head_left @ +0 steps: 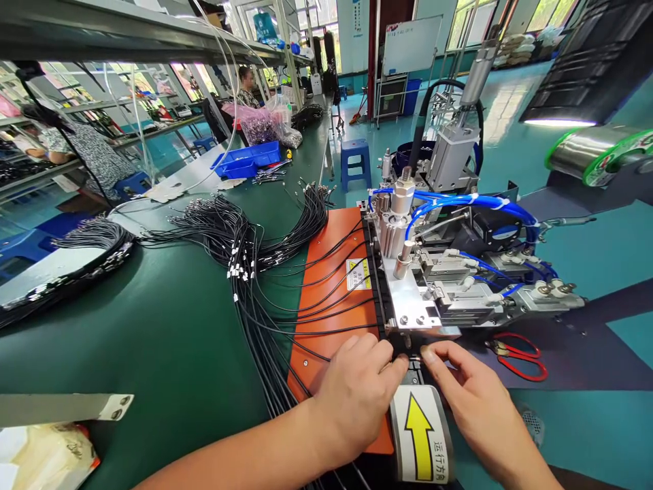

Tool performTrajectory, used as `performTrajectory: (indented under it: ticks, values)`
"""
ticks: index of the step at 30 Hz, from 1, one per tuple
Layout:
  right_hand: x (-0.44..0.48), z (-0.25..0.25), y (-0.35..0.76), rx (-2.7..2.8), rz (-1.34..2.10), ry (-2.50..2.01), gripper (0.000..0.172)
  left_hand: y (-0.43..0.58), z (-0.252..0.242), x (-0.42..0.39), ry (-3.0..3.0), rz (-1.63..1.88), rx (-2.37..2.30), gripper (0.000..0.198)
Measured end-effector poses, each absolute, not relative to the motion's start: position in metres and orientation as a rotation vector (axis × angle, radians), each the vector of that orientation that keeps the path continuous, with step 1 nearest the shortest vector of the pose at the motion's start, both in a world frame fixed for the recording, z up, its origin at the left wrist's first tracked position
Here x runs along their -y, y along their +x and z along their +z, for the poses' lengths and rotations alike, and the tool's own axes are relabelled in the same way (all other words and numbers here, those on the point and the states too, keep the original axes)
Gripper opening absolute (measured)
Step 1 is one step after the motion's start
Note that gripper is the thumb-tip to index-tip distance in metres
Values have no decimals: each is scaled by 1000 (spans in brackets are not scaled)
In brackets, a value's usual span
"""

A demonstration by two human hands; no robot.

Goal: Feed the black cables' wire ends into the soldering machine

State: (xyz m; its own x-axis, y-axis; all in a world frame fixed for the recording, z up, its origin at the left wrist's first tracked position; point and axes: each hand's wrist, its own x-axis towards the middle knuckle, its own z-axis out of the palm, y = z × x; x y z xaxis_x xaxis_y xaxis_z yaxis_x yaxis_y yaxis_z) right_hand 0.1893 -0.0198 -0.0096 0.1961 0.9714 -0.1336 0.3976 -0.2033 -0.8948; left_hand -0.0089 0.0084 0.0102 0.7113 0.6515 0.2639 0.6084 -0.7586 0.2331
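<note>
My left hand (pixel 354 391) is closed at the front end of the machine's track, thumb and fingers pressed together over a black cable (pixel 312 350) that runs in beneath it. The cable's tip is hidden by the fingers. Just right of it, my right hand (pixel 472 401) pinches with thumb and forefinger at the track's edge; whatever it grips is too small to make out. Between the hands lies the narrow dark track (pixel 415 373), below the metal machine head (pixel 415 309). Several more black cables cross the orange plate (pixel 331 303) into the machine's side.
A large bundle of black cables (pixel 224 231) lies on the green table (pixel 188 354). Nearer me is a curved guard with a yellow arrow (pixel 419 435). Red-handled cutters (pixel 520 354) rest right of the machine. Blue trays (pixel 249 160) and a solder spool (pixel 596 153) are farther off.
</note>
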Motion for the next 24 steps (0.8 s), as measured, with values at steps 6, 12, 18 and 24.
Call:
performTrajectory:
  ticks: [6, 12, 18, 24]
  values:
    - [25, -23, 189, 1211, 1163, -1841, 47, -13, 8, -5, 2700, 532, -1041, 25]
    - [21, -29, 187, 1310, 1136, -1792, 45, -13, 9, -4, 2646, 567, -1126, 26]
    - [19, -27, 189, 1186, 1335, -1668, 45, -14, 11, -6, 2574, 605, -1165, 24]
    - [18, -23, 187, 943, 1569, -1541, 47, -17, 16, -7, 2528, 532, -1184, 20]
